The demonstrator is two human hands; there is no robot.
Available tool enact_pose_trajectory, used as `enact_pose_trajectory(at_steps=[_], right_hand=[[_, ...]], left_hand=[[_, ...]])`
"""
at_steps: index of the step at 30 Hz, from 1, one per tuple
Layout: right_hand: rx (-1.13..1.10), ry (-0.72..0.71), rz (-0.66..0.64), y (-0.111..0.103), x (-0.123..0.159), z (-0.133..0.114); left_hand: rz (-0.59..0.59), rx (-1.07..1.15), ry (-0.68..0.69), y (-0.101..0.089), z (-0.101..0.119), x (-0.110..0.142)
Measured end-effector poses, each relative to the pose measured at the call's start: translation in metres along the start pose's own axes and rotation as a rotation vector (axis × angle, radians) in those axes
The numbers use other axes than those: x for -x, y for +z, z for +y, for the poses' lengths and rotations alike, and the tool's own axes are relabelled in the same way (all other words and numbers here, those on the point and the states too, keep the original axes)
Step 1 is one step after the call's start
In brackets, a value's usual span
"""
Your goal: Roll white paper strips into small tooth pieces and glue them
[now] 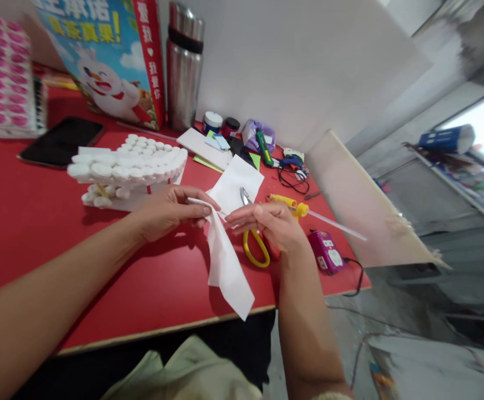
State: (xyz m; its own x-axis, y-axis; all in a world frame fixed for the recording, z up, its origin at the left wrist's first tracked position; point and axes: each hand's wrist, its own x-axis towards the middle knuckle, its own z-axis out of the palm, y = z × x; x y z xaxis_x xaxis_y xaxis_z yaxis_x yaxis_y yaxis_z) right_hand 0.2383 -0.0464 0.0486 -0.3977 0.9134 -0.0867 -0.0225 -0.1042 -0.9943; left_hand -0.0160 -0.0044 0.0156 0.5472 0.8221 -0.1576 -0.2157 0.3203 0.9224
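Note:
My left hand (175, 208) pinches the upper end of a white sheet of paper (229, 264) between thumb and fingers. The sheet is creased and hangs toward the table's front edge. My right hand (271, 222) is just to the right of the paper, fingers stretched out and thumb along them, with nothing visible in it. Partly under that hand lie scissors with a yellow handle (256, 253). Another white paper (244, 175) lies flat behind both hands. Left of them stands a small model of white rounded pieces (131, 161), partly hidden by my left hand.
On the red table (142, 289) are a phone (62, 140), a steel flask (185, 72), a cartoon box (109, 66), small jars (212, 121) and a green cutter (264, 147). At right lie a yellow glue gun (286, 203) with a clear stick and a purple power socket (327, 253) with cord.

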Motion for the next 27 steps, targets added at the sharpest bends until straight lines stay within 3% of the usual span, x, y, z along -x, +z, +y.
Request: enact_pose_trajectory(at_steps=[3, 7, 10, 15, 19, 23, 27], right_hand=[[-0.191, 0.081, 0.062, 0.015, -0.01, 0.008], [-0.322, 0.267, -0.008, 0.039, -0.019, 0.009], [-0.284, 0.323, -0.051, 0.047, -0.023, -0.004], [-0.137, 0.287, -0.114, 0.043, -0.036, -0.018], [0.011, 0.245, -0.005, 0.039, -0.038, -0.003], [0.309, 0.168, 0.089, 0.038, -0.032, 0.004], [0.293, 0.136, 0.015, 0.038, -0.029, -0.001]], left_hand=[[-0.04, -0.053, 0.013, 0.004, 0.001, 0.003], [-0.02, -0.152, 0.093, 0.008, 0.004, 0.004], [-0.016, -0.188, 0.104, 0.006, 0.006, 0.004], [0.084, -0.113, 0.185, 0.002, 0.005, 0.0], [0.088, -0.02, 0.156, 0.002, 0.003, -0.003], [0.131, -0.225, 0.095, 0.003, 0.0, -0.004], [0.133, -0.35, 0.122, 0.003, 0.0, -0.003]])
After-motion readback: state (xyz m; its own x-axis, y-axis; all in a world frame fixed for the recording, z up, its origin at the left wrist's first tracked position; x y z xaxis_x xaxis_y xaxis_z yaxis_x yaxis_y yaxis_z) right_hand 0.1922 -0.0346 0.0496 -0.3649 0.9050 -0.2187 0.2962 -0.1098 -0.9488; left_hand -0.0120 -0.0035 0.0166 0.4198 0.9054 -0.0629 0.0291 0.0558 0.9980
